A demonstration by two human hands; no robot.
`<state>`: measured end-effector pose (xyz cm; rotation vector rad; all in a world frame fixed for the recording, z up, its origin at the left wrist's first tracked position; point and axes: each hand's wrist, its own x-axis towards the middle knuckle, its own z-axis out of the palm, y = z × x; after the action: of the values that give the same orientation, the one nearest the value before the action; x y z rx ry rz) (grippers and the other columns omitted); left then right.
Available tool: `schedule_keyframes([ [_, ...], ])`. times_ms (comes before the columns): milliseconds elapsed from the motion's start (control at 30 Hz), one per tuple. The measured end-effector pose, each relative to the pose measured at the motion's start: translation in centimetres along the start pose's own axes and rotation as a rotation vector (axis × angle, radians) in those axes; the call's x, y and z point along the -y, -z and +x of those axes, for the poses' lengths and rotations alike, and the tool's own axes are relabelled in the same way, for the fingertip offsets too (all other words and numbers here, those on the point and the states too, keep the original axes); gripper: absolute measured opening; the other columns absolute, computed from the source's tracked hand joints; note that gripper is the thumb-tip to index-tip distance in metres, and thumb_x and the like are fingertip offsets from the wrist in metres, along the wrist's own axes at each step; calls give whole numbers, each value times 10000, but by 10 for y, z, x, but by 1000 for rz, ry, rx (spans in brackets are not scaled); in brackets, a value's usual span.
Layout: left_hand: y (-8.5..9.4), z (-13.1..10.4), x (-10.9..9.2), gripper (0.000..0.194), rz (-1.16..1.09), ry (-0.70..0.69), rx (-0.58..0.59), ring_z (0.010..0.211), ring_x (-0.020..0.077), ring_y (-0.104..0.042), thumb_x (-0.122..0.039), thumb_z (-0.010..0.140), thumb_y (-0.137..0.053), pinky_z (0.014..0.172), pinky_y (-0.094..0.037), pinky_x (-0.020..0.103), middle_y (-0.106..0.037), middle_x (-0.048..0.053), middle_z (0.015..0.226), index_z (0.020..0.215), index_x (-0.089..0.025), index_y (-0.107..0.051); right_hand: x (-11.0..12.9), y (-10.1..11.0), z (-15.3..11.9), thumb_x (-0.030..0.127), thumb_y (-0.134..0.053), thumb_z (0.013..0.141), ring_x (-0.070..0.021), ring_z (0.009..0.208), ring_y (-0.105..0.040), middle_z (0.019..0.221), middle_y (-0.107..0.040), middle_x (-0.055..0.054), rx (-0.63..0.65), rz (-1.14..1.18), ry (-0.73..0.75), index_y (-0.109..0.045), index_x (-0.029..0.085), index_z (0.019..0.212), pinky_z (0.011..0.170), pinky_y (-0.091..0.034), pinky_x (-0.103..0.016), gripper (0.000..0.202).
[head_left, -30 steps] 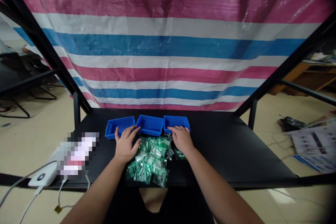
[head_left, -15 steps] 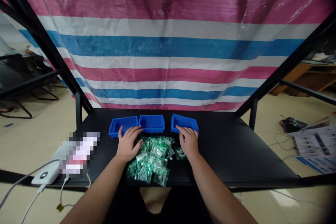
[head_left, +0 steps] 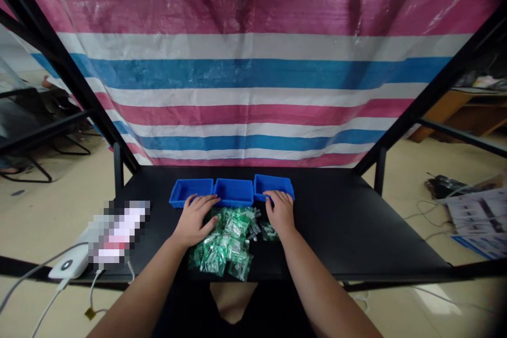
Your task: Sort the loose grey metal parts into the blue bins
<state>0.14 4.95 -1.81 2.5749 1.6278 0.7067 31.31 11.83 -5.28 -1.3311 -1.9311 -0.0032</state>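
Observation:
Three blue plastic bins stand in a row on the black table: the left bin [head_left: 177, 195], the middle bin [head_left: 233, 202] and the right bin [head_left: 274, 179]. My left hand [head_left: 195, 222] has its fingers stretched out against the front of the left and middle bins, thumb spread over the pile. My right hand [head_left: 282, 213] curls its fingers over the front rim of the right bin, thumb at the front side. Between my wrists lies a heap of small clear-and-green bags [head_left: 225, 240] with pale pieces inside. One separate small bag [head_left: 270, 232] lies beside my right hand.
A pixelated flat device [head_left: 119, 232] and a white box with cables [head_left: 69, 264] lie at the table's left. A striped plastic sheet [head_left: 249, 74] hangs behind, between black frame bars [head_left: 382, 142]. Beyond the frame are a wooden desk [head_left: 451, 113] and chairs.
The right bin has shifted left, with my right hand on it, closing the gap to the middle bin. The left and middle bins sit slightly further right in view.

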Motion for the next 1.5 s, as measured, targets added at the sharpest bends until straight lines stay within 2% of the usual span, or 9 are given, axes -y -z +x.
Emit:
schedule_keyframes([
  [167,4,9,1,455,-1,10,34,1286,283,-538,-411,978,-470,1057,-370,479,-565,75,1444,1415,-303,-532,1,1,1,181,-467,970,-230,985,-595,1028,-709,-61,-7,-16,4,-691,221,1054,970,-345,-370,242],
  [400,10,30,14,452,-25,31,68,1296,286,-537,-459,1002,-438,1049,-425,460,-565,74,1431,1408,-297,-549,3,2,0,173,-475,964,-224,970,-591,1009,-704,-57,-22,-39,-4,-696,229,1042,975,-340,-371,240],
  [667,19,22,20,401,22,7,70,1191,271,-588,-406,1003,-438,1032,-459,431,-605,90,1305,1335,-258,-607,4,4,1,163,-486,959,-216,965,-583,1009,-699,-49,-14,-24,-10,-688,231,1050,970,-335,-360,232],
  [1067,25,12,8,363,43,9,72,1101,282,-623,-393,942,-497,997,-485,434,-623,82,1245,1258,-277,-632,4,2,1,162,-520,912,-230,949,-580,972,-701,-45,-33,30,-26,-682,233,982,970,-326,-377,190],
  [1233,23,19,5,334,27,3,71,1101,277,-610,-385,948,-501,992,-480,429,-610,83,1239,1230,-258,-628,7,4,-3,156,-549,868,-227,926,-578,931,-697,-36,-40,37,-28,-679,228,933,964,-328,-377,162],
  [1400,19,29,1,330,-6,-10,81,1106,270,-607,-383,948,-506,1001,-472,428,-600,85,1238,1226,-260,-632,11,6,-7,168,-548,871,-223,925,-587,950,-700,-39,-9,38,9,-686,231,964,960,-340,-379,178],
  [1500,17,29,0,342,13,5,82,1157,282,-590,-393,955,-497,1031,-441,466,-590,87,1277,1252,-280,-624,13,9,-7,181,-554,877,-230,953,-593,983,-703,-45,-22,49,10,-697,232,975,967,-357,-388,182],
])
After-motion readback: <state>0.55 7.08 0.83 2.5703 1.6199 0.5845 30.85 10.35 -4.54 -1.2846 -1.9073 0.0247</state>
